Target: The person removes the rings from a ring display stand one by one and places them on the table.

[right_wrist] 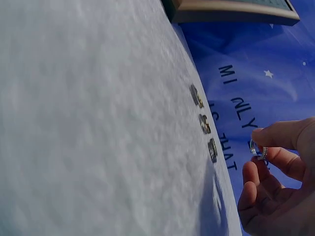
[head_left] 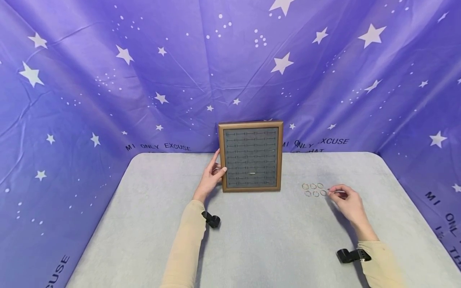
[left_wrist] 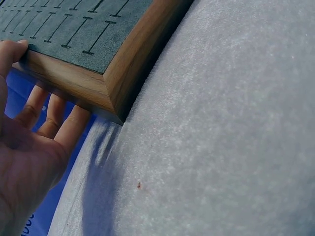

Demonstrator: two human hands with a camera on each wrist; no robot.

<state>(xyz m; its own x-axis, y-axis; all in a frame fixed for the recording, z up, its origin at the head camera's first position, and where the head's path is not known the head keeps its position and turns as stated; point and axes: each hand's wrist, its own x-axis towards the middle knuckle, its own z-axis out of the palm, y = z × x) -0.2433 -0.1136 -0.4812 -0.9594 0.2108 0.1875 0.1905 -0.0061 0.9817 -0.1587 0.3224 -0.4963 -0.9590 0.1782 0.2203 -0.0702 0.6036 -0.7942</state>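
A wood-framed ring display tray point(head_left: 251, 189) with a dark slotted pad stands upright near the back of the table. My left hand point(head_left: 210, 179) grips its left side, thumb on the front edge and other fingers round the back, as the left wrist view also shows. One ring point(head_left: 252, 173) sits in a low slot of the pad. To the right, my right hand point(head_left: 348, 203) pinches a small silvery ring point(right_wrist: 259, 151) with a studded band between thumb and fingertips, above the table. Just left of that hand, several rings point(head_left: 313, 186) lie in two short rows.
A pale grey cloth-like surface covers the table point(head_left: 270, 240). Purple star-printed curtains point(head_left: 173, 80) hang behind it and along both sides. Black straps with small cameras point(head_left: 213, 221) are on both wrists, over beige sleeves.
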